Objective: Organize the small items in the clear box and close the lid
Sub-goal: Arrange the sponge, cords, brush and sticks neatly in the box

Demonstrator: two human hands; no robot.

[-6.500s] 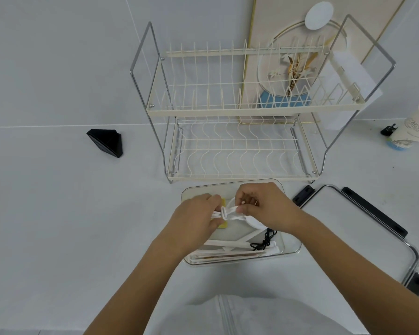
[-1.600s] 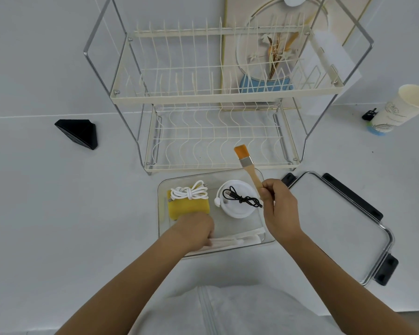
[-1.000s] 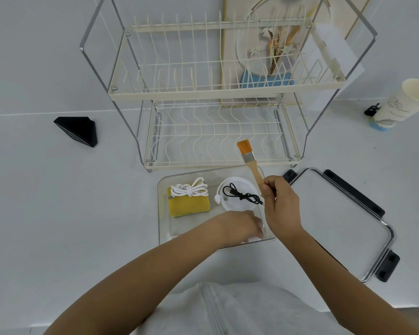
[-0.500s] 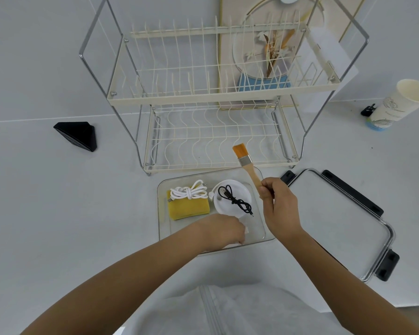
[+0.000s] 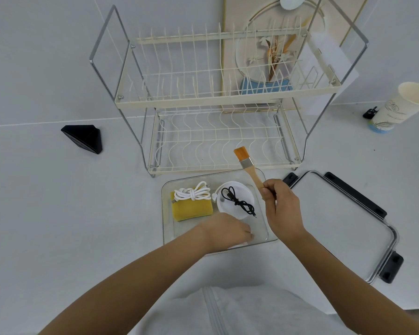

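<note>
The clear box lies on the white table in front of me. Inside it, a coiled white cable rests on a yellow sponge at the left, and a thin black cable lies on a round white disc at the right. My right hand grips the wooden handle of a brush, orange bristles up, over the box's right edge. My left hand reaches into the box's near side, fingers curled over white items that it mostly hides. The lid lies to the right.
A two-tier cream dish rack stands just behind the box. A black triangular object sits at the left. A paper cup and a small black clip are at the far right. A framed picture leans behind the rack.
My left hand has shifted from the box's near left to its near right corner and back a little. The black cable has turned on the disc. My right hand keeps the brush upright.
</note>
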